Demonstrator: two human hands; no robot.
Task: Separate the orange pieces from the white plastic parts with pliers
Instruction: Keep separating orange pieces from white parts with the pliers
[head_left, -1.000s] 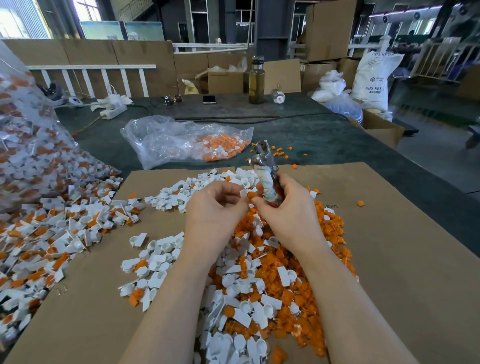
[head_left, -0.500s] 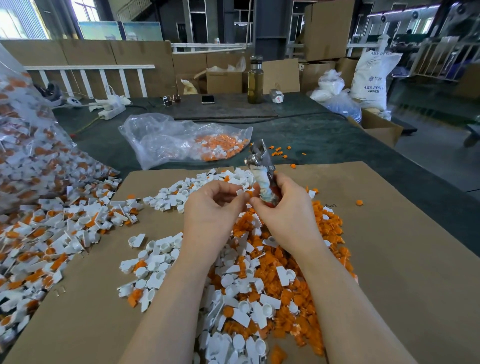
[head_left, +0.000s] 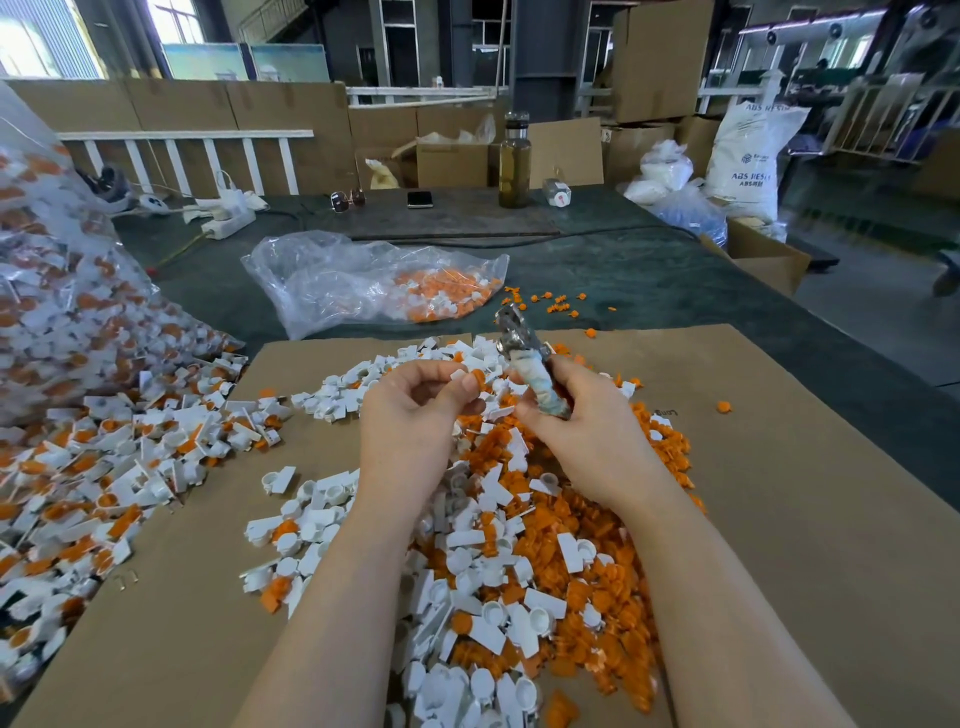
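Note:
My right hand (head_left: 582, 421) grips the wrapped handles of the pliers (head_left: 524, 358), whose metal jaws point up and away from me. Just left of them, my left hand (head_left: 415, 410) pinches a small white plastic part (head_left: 460, 375) with an orange piece (head_left: 477, 375) on it between thumb and fingertips, a short gap from the pliers. Under both hands, on the cardboard sheet (head_left: 779, 519), lies a mixed heap of white parts and orange pieces (head_left: 530, 561).
A large clear bag of unsorted parts (head_left: 62, 291) spills onto the table at the left. Another clear bag (head_left: 374, 280) lies behind the cardboard. Loose orange pieces (head_left: 556, 304) dot the green table. A bottle (head_left: 514, 161), phone and glasses stand far back.
My hands have drawn slightly apart: the left hand moved left with the small part, and the pliers tilted a little to the right.

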